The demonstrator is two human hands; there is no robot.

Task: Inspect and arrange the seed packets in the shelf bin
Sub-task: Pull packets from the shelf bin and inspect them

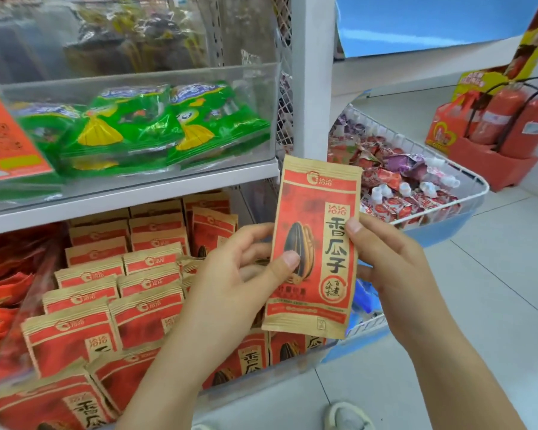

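A red and tan sunflower seed packet (316,231) is held upright in front of the shelf, its printed front facing me. My left hand (230,274) pinches its left edge, thumb on the front and fingers behind. My right hand (385,252) grips the right edge the same way. Below and to the left, a clear shelf bin (261,389) holds several rows of the same seed packets (118,290), standing and leaning back.
The upper shelf carries a clear bin of green snack packets (156,125). A white wire basket (466,181) of small wrapped snacks stands to the right. Two red fire extinguishers (516,119) sit on the floor at the far right. My shoe (348,417) shows at the bottom.
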